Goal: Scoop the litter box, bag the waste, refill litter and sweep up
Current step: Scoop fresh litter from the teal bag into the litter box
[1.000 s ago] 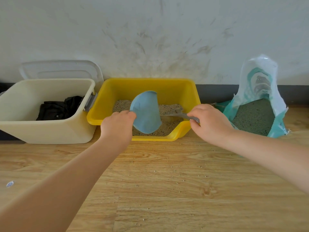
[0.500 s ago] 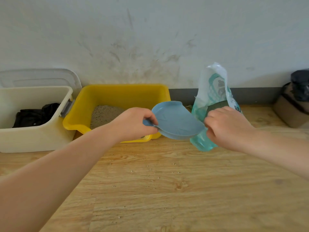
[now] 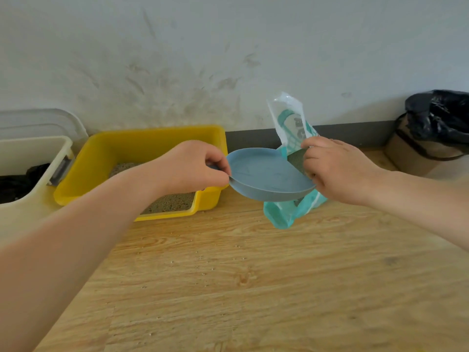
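My left hand [image 3: 193,163] pinches the near rim of a shallow blue dustpan [image 3: 264,174] and holds it level in the air, just right of the yellow litter box [image 3: 96,148]. The box holds grey-brown litter [image 3: 172,201]. Behind the pan's right edge stands the teal and white litter bag [image 3: 289,118], its mouth open, with dark litter showing inside. My right hand [image 3: 340,168] has its fingers curled on the bag's edge beside the pan's rim. The scoop is not visible.
A cream storage bin [image 3: 30,148] with dark cloth inside stands left of the litter box, with a clear lid behind it. A bin lined with a black bag [image 3: 436,115] stands at the far right by the wall. Loose litter grains [image 3: 203,262] dot the wooden floor.
The blue dustpan has moved from over the litter box to the right, turning from upright to level. My right hand left the box and went to the litter bag. My view panned right.
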